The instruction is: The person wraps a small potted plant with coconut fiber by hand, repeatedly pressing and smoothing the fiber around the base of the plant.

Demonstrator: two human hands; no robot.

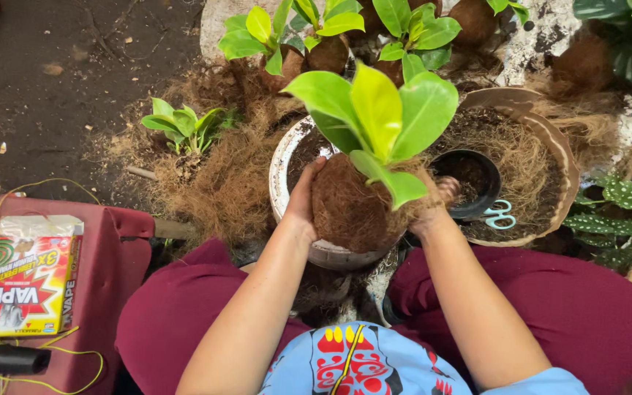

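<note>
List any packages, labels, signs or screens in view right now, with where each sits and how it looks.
Cardboard box: lower left, lying on a dark red cloth-covered surface; rectangular, mostly red and yellow, with a green spiral picture at one corner and a torn clear wrapper around its top.
No signs, screens or other labels show.
Both hands, left hand and right hand, cup a fibre-wrapped plant ball, well away from the box.

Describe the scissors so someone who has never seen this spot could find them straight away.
Start at the wide brown basin of coconut fibre on the right, beside the white bucket. Inside it sits a small black pot; the scissors lie against that pot's near right edge, just beyond the right hand. Their pale turquoise loop handles are the only blue-green thing among the brown fibre.
</note>
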